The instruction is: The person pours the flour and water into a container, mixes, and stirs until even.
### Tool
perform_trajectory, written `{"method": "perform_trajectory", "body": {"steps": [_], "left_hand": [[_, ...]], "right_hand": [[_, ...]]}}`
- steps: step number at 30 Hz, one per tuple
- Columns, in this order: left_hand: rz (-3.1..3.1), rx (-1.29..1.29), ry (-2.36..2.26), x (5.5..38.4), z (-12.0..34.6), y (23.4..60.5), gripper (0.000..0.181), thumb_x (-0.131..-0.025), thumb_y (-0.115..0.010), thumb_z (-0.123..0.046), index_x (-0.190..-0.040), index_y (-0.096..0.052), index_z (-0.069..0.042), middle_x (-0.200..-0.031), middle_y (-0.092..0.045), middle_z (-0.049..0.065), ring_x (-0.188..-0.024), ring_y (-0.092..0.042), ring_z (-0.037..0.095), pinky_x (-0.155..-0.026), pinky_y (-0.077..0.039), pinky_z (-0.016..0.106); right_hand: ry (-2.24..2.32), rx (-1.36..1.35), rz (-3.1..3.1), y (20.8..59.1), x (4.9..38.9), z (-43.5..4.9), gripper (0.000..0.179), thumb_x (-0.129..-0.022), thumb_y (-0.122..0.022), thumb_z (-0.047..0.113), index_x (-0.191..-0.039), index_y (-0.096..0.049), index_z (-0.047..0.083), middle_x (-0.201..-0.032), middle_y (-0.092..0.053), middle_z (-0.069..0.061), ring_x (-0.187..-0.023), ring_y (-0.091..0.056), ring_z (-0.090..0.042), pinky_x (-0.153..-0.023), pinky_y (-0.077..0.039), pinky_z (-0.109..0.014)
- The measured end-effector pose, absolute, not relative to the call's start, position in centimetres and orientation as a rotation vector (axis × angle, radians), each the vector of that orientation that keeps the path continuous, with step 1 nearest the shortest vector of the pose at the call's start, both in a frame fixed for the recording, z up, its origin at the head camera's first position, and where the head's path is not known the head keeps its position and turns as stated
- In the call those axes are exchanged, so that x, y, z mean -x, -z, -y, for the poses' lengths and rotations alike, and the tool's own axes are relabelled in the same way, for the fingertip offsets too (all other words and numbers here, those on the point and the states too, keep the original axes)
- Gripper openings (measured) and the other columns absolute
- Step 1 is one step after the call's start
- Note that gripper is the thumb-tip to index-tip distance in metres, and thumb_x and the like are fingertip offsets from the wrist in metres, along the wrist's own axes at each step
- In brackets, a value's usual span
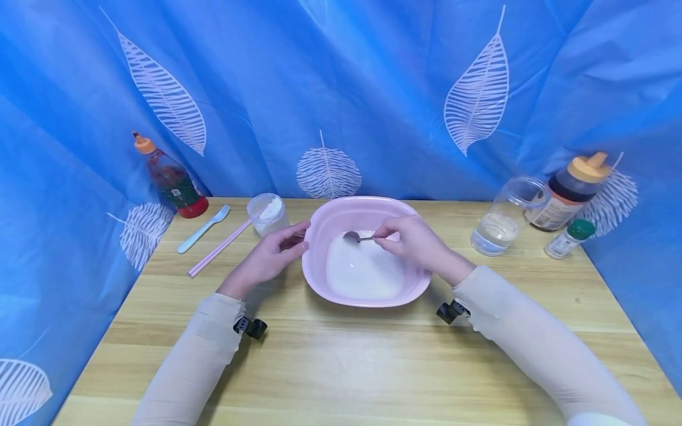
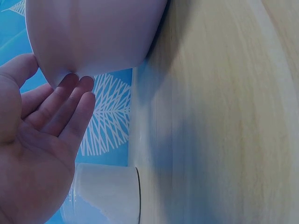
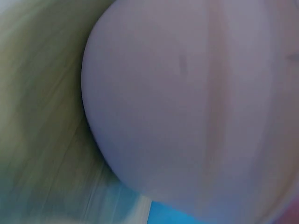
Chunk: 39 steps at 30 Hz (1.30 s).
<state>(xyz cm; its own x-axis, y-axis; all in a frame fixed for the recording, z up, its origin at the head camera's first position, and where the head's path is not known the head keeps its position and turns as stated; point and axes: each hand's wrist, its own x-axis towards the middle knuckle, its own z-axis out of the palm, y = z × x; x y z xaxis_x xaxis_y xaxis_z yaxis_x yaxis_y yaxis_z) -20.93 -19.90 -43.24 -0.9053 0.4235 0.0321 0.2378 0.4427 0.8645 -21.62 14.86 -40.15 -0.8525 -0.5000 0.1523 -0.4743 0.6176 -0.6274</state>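
Note:
A pink basin (image 1: pixel 367 299) with white contents (image 1: pixel 362 275) sits in the middle of the table. My left hand (image 1: pixel 272 254) holds its left rim; the left wrist view shows the thumb and fingertips at the lip. Over the basin, my right hand (image 1: pixel 412 242) pinches the handle of a small metal spoon (image 1: pixel 351 237), its bowl down at the white contents. The right wrist view is mostly filled by the basin's outer wall (image 3: pixel 154 93), and the hand is hidden there. Just beyond my left hand stands a clear jar (image 1: pixel 268 216) of white powder.
Left on the wooden table (image 1: pixel 341 367) are pink chopsticks (image 1: pixel 218 248), a light-blue fork (image 1: pixel 203 229) and a red sauce bottle (image 1: pixel 176 180). To the right stand a clear cup (image 1: pixel 498 228) of liquid, an orange-capped bottle (image 1: pixel 567 192) and a green-capped shaker (image 1: pixel 569 239). A blue curtain (image 1: pixel 373 89) hangs behind.

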Motion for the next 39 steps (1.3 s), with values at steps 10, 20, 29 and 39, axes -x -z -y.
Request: {"method": "perform_trajectory", "body": {"steps": [10, 20, 29, 39], "left_hand": [[-2.491, -0.581, -1.472, 20.9, 19.8, 43.1, 0.057, -0.110, -0.064, -0.020, -0.162, -0.047, -0.003, -0.146, -0.066, 0.023, -0.135, -0.064, 0.040, -0.123, -0.047, 0.057], [-2.510, -0.570, -1.454, 20.8, 20.1, 42.9, 0.058, -0.110, -0.064, -0.022, -0.162, -0.047, -0.003, -0.146, -0.066, 0.023, -0.135, -0.064, 0.039, -0.123, -0.047, 0.057], [-2.497, -0.581, -1.456, 20.8, 19.9, 42.9, 0.057, -0.110, -0.063, -0.022, -0.162, -0.047, -0.003, -0.146, -0.066, 0.022, -0.135, -0.064, 0.039, -0.123, -0.047, 0.058], [-2.503, -0.567, -1.443, 20.9, 19.9, 43.2, 0.058, -0.110, -0.063, -0.023, -0.163, -0.046, -0.004, -0.146, -0.066, 0.021, -0.136, -0.064, 0.038, -0.123, -0.047, 0.056]], "right_hand": [[0.960, 1.109, -2.537, 38.9, 20.0, -15.6, 0.011, -0.099, -0.076, 0.009, -0.105, -0.084, 0.013, -0.109, -0.083, 0.004, -0.111, -0.076, -0.019, -0.104, -0.061, -0.046], [0.884, 1.036, -2.664, 37.5, 19.0, -19.9, 0.011, -0.096, -0.077, 0.009, -0.099, -0.082, 0.018, -0.091, -0.077, 0.010, -0.075, -0.061, -0.009, -0.069, -0.054, -0.028], [1.010, 1.069, -2.685, 39.0, 18.9, -20.0, 0.013, -0.094, -0.080, 0.007, -0.094, -0.082, 0.020, -0.095, -0.081, 0.007, -0.071, -0.060, -0.008, -0.063, -0.052, -0.025], [1.088, 1.050, -2.678, 40.2, 18.7, -17.2, 0.011, -0.096, -0.079, 0.008, -0.091, -0.079, 0.018, -0.102, -0.083, 0.004, -0.102, -0.076, -0.015, -0.100, -0.060, -0.047]]}}
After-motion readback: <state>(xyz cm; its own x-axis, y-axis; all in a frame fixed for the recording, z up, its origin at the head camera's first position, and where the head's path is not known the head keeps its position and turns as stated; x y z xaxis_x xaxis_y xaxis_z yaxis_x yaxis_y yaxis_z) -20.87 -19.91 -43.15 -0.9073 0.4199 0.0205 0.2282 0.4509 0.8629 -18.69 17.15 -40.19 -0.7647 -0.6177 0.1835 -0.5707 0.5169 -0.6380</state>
